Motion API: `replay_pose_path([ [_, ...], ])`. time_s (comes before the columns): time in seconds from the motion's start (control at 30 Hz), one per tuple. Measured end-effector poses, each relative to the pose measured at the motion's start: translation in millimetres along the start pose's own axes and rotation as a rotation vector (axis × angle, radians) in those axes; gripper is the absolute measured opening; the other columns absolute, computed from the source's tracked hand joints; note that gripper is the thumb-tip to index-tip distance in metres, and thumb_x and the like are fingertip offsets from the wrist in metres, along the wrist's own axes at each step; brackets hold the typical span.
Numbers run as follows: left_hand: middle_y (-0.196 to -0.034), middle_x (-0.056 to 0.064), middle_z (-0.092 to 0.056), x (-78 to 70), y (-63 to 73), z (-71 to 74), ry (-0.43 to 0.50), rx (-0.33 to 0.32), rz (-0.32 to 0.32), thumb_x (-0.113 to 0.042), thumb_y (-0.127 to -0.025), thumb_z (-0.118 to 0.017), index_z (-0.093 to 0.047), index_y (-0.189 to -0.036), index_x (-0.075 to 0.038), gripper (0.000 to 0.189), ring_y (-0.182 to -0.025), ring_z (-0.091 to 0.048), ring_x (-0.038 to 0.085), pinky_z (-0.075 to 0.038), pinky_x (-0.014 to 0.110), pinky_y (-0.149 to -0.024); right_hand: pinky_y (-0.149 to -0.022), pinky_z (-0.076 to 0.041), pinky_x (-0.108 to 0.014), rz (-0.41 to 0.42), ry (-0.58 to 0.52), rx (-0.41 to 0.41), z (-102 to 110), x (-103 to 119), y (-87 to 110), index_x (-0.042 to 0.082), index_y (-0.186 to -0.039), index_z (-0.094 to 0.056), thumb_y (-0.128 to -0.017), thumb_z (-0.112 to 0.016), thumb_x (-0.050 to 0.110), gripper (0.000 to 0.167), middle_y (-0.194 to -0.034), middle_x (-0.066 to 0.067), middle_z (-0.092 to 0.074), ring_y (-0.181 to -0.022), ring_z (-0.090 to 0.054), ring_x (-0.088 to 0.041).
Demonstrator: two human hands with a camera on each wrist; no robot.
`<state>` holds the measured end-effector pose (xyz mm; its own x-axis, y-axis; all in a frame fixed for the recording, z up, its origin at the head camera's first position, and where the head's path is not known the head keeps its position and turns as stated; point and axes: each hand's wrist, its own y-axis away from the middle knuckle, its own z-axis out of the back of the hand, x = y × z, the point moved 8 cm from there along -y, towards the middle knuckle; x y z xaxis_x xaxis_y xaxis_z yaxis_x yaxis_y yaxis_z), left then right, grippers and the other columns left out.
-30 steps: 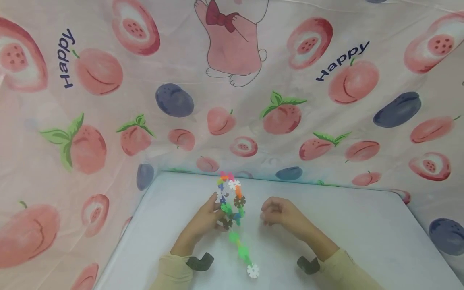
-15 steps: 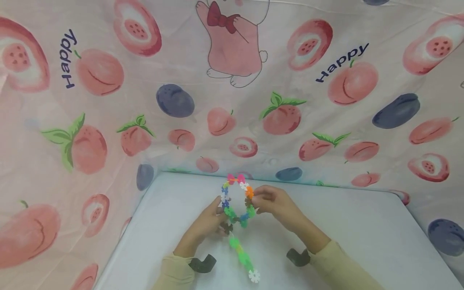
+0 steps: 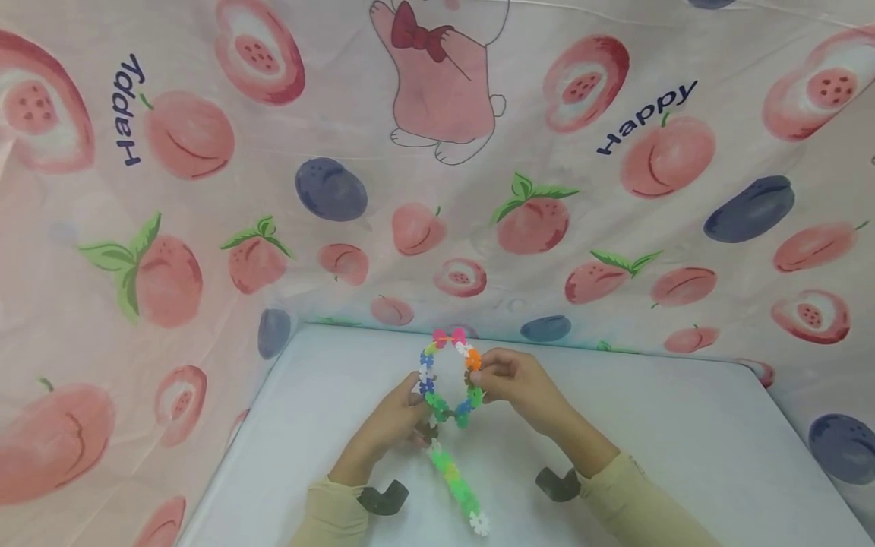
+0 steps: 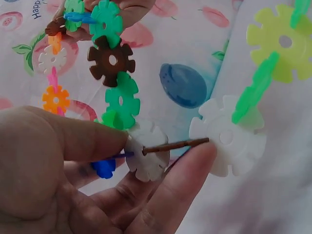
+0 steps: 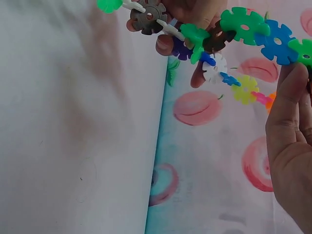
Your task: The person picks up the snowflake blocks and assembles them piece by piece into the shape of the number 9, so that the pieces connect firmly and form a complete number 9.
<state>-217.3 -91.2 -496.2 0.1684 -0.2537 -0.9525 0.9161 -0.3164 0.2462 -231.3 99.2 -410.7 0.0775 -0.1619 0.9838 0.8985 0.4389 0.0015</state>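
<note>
A chain of notched plastic snowflake discs stands up as a ring with a straight tail. In the head view pink discs (image 3: 459, 336) top the ring, and the green-and-yellow tail (image 3: 453, 475) slants down to a white end disc (image 3: 479, 523). My left hand (image 3: 393, 418) grips the ring's lower left, where the tail joins. Its thumb and fingers pinch about a white disc (image 4: 152, 165) and an edge-on brown disc (image 4: 179, 145) in the left wrist view. My right hand (image 3: 516, 386) pinches the ring's right side, by the orange disc (image 3: 473, 359) and next to a blue disc (image 5: 277, 43).
A white table (image 3: 649, 441) lies beneath both hands. Behind and at the left hangs a pink curtain (image 3: 437, 182) printed with peaches and a rabbit. Dark curved pieces (image 3: 384, 497) sit at both wrists, by beige sleeves.
My right hand has moved left and taken hold of the ring's right side. The ring has turned and opened out toward the camera; my left hand has kept its grip.
</note>
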Motion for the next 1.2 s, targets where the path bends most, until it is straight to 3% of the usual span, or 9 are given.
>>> replay_pose_path([
  [0.2,-0.119,0.018,-0.07,-3.0,2.4,0.0,0.1,0.049,0.003,-0.01,-0.096,-0.056,-0.02,-0.162,-0.011,0.075,-0.08,-0.072,0.023,-0.063,0.043,-0.071,-0.079,-0.062,-0.039,0.015,-0.012,-0.003,1.1,3.5,0.3,0.002,-0.106,-0.067,-0.094,-0.074,0.018,0.02,-0.097,-0.007,-0.077,-0.084,-0.073,-0.021],
  [0.47,-0.136,0.02,-0.058,-9.9,6.7,-5.2,0.263,0.159,-0.027,-0.02,-0.103,-0.051,-0.028,-0.16,-0.018,0.061,-0.11,-0.067,0.029,-0.061,0.045,-0.089,-0.078,-0.062,-0.04,0.052,-0.032,-0.004,5.3,12.1,0.1,0.0,-0.105,-0.067,-0.094,-0.073,0.014,0.018,-0.093,-0.004,-0.075,-0.08,-0.073,-0.02],
  [0.6,-0.149,0.026,-0.047,-7.1,4.9,-0.5,0.209,0.113,-0.029,-0.03,-0.104,-0.057,-0.021,-0.162,-0.015,0.07,-0.111,-0.068,0.03,-0.061,0.044,-0.089,-0.08,-0.062,-0.04,0.043,-0.037,-0.026,9.2,12.5,1.2,0.0,-0.106,-0.067,-0.094,-0.074,0.015,0.021,-0.097,-0.004,-0.075,-0.087,-0.075,-0.019],
  [0.77,-0.148,0.029,-0.046,-4.9,2.3,5.9,0.126,0.046,-0.031,-0.031,-0.098,-0.069,-0.022,-0.161,-0.008,0.082,-0.106,-0.07,0.029,-0.062,0.041,-0.083,-0.084,-0.062,-0.039,0.024,-0.033,-0.053,13.7,8.7,2.0,0.0,-0.109,-0.068,-0.094,-0.074,0.017,0.023,-0.099,-0.007,-0.075,-0.091,-0.075,-0.021],
  [0.93,-0.145,0.03,-0.05,-9.5,3.3,10.9,0.182,0.01,-0.042,-0.03,-0.095,-0.074,-0.031,-0.156,-0.011,0.078,-0.111,-0.068,0.036,-0.063,0.043,-0.08,-0.089,-0.061,-0.038,-0.038,-0.009,-0.115,21.9,2.5,2.7,0.005,-0.112,-0.07,-0.094,-0.075,0.025,0.028,-0.106,-0.01,-0.074,-0.093,-0.075,-0.023],
  [1.2,-0.131,0.021,-0.06,-13.3,1.4,12.3,0.295,0.022,-0.067,-0.026,-0.106,-0.056,-0.043,-0.145,-0.009,0.044,-0.114,-0.064,0.041,-0.062,0.046,-0.081,-0.086,-0.062,-0.037,-0.052,0.003,-0.207,34.7,-0.7,3.2,0.004,-0.122,-0.064,-0.094,-0.075,0.027,0.037,-0.116,-0.015,-0.063,-0.095,-0.074,-0.02],
])
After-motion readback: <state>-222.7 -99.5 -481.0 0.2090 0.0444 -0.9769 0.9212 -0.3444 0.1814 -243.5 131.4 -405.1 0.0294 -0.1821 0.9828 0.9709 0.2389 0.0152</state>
